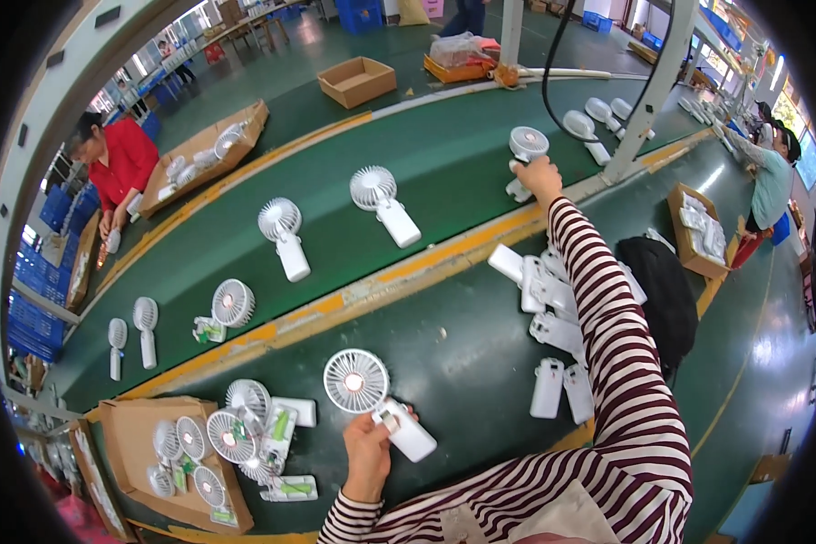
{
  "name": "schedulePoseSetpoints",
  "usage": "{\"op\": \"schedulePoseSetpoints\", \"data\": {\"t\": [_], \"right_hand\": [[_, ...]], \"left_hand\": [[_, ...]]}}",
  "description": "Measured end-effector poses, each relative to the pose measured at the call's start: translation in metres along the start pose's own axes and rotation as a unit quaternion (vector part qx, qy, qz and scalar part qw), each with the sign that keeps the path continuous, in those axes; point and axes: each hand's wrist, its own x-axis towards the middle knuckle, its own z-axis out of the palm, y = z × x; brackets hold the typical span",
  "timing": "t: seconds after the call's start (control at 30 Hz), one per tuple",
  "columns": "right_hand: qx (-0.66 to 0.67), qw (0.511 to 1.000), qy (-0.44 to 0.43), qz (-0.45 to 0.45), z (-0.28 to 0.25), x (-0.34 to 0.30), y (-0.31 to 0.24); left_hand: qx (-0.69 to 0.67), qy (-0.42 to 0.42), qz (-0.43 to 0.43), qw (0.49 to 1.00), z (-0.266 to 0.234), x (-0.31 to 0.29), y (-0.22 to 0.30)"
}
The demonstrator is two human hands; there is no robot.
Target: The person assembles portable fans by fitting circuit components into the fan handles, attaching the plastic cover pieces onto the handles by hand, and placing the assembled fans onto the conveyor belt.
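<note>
My left hand (367, 458) is closed round the lower part of a white handheld fan (356, 381), near the bench's front edge. That fan's round grille faces up and its handle tilts down to the right. Stretched far forward, my right hand (542, 179) grips another small white fan (529, 142) by its handle over the green conveyor belt (453, 190). Below my right forearm lie several white handle casings (546, 388) in a loose pile, partly hidden by the striped sleeve.
On the left, a cardboard box (122, 444) holds fans with green parts showing; more fans (236, 435) lie beside it. Other fans (376, 190) rest along the belt. A black bag (657, 299) lies right of my arm. A person in red (127, 163) works across the belt; another (771, 186) stands far right.
</note>
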Motion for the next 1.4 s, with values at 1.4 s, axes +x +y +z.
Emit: {"op": "schedulePoseSetpoints", "data": {"t": [1.4], "right_hand": [[-0.064,0.795,-0.219,-0.562,0.098,-0.369,-0.252]], "left_hand": [[0.129,-0.089,-0.046,0.987,0.0,0.012,-0.019]]}}
